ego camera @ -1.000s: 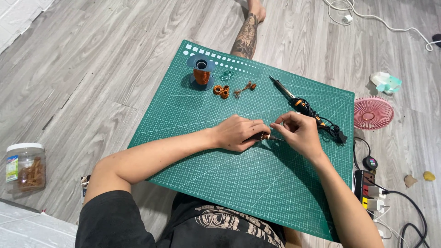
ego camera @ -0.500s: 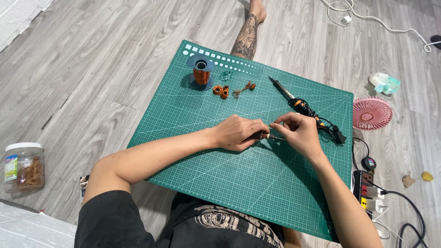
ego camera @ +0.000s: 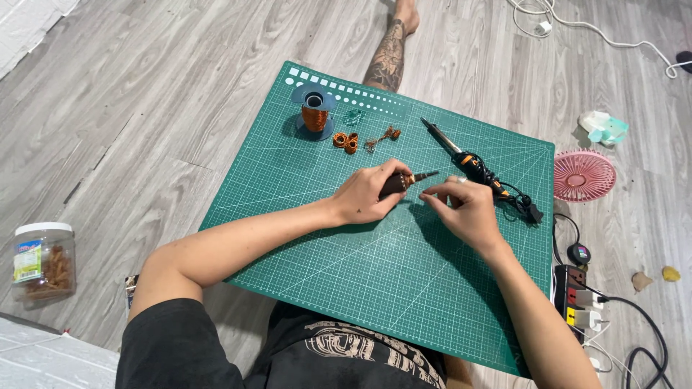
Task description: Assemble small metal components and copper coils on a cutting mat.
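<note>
**Tech A:** Grey wood-plank floor carries a green cutting mat (ego camera: pixel 375 281); the person sits at its 6 o'clock edge. Report hand status.

**Tech B:** Left hand (ego camera: pixel 364 196) sits near mat centre, fingers clenched around a small dark cylindrical tool (ego camera: pixel 401 182) with a thin metal tip pointing toward 3 o'clock. Right hand (ego camera: pixel 465 209) lies just beside it at 3 o'clock, thumb and forefinger pinched nearly closed at the tool tip. Whatever they pinch is too small to tell; possibly fine wire.

**Tech A:** Step in hand?

**Tech B:** Judged as fine work at the tool tip: the left hand steadies the tool while the right feeds or positions something there. A next move would call for a steady left grip and small, precise right-finger motion.

**Tech A:** Surrounding items?

**Tech B:** At 11 o'clock from the hands, a spool of copper wire (ego camera: pixel 314 114) stands upright. Small copper coils (ego camera: pixel 346 141) lie at 12 o'clock. A soldering iron (ego camera: pixel 461 155) lies at 1 o'clock, close to the right hand, not touched. Off the mat: a pink fan (ego camera: pixel 584 175) at 3 o'clock, a power strip (ego camera: pixel 577 295) at 4 o'clock, a plastic jar (ego camera: pixel 42 261) at 8 o'clock.
</note>
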